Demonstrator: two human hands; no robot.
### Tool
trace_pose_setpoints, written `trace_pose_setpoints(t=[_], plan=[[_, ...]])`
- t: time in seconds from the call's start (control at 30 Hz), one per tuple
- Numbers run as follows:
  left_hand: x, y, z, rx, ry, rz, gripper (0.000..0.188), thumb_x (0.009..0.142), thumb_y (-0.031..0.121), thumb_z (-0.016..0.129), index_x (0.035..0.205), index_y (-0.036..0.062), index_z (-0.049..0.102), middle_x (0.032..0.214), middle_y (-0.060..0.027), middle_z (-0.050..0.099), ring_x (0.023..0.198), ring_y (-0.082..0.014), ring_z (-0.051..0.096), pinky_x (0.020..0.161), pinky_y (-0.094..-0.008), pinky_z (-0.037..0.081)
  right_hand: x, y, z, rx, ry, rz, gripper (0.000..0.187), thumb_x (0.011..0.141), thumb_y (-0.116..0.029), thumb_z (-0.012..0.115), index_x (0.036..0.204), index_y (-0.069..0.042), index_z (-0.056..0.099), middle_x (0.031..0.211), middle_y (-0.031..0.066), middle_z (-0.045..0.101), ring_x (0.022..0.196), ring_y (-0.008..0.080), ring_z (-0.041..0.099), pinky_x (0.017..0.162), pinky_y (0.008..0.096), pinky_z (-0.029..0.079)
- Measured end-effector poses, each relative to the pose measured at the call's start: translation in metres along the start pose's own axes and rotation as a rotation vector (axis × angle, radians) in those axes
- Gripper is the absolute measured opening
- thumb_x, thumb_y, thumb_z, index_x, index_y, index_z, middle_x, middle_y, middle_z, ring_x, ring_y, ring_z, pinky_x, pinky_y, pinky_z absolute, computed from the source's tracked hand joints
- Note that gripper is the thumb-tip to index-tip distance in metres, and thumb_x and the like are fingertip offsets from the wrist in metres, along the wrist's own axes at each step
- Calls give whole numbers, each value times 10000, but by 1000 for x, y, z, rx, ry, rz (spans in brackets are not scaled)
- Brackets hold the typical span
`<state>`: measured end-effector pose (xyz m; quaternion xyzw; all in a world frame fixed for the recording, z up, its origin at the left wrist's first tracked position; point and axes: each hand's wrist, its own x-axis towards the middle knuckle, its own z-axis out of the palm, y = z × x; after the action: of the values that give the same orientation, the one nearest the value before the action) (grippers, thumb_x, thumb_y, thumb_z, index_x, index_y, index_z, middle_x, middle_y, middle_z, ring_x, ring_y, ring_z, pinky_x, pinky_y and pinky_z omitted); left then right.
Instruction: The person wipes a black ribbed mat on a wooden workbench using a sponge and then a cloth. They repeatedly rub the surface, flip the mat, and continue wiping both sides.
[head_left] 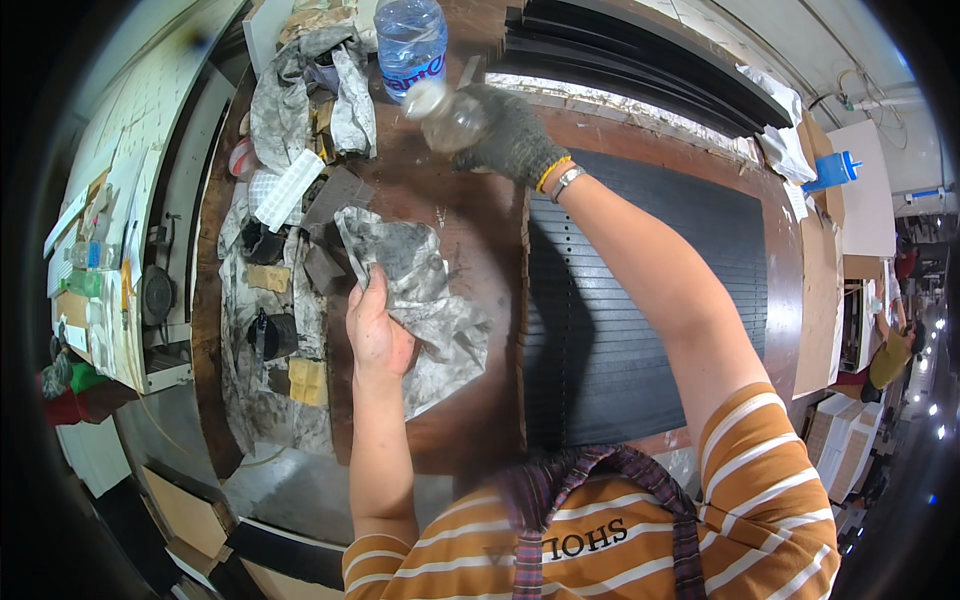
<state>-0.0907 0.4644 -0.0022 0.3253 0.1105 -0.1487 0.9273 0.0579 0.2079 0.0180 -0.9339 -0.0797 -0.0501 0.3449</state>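
Observation:
My bare left hand (378, 325) grips a crumpled white rag (425, 300) with grey and black stains, which hangs over the brown tabletop. Farther off, my right hand (505, 140), in a dark grey knitted glove with a yellow cuff, is closed round a small clear plastic bottle (455, 122). Its whitish top points left, and the bottle is tilted and slightly blurred. Just behind stands a large clear water bottle (410, 50). Under my right forearm lies a panel of dark slats (640, 320), side by side.
On the left, a stained cloth (310, 400) carries yellow sponges (308, 382), dark cups (275, 335) and a white ridged block (290, 190). Long black strips (640, 60) are stacked at the back. A white workbench (110, 220) stands farther left. Another person (885, 355) is at far right.

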Motion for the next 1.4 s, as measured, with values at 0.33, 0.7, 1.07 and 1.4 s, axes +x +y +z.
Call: trace_pose_setpoints(t=[0.33,0.7,1.07,1.4], plan=[[-16,-44,8,494,-64,39,312,1072,177,530,1307,-23,576,1228,-72,654,1111,-152,614,994,-325,476,-88,51,-70,-182,53,271,787,832,-523,774,1457,-118,519,1446,135,582,1352,307,539,1141,438,415],[19,-128,69,1880,-456,332,372,1025,200,495,1346,38,590,989,-175,730,885,-374,710,828,-452,567,-413,200,-191,199,704,733,643,900,-276,769,1432,-8,526,1417,155,604,1313,259,570,1124,366,423],[63,-130,32,2125,-314,824,487,1046,309,508,1419,-3,522,1223,-224,667,1199,-321,609,1075,-474,412,-639,215,-219,-279,724,1037,516,951,-282,703,1379,-19,587,1399,143,620,1305,279,571,1105,369,422],[-115,-238,100,2029,-1104,362,499,967,186,542,1439,30,502,1526,-163,481,1476,-326,362,1247,-559,156,-638,209,-172,-278,696,924,414,1027,-325,544,1271,-8,650,1263,207,654,1182,372,600,1045,440,441]])
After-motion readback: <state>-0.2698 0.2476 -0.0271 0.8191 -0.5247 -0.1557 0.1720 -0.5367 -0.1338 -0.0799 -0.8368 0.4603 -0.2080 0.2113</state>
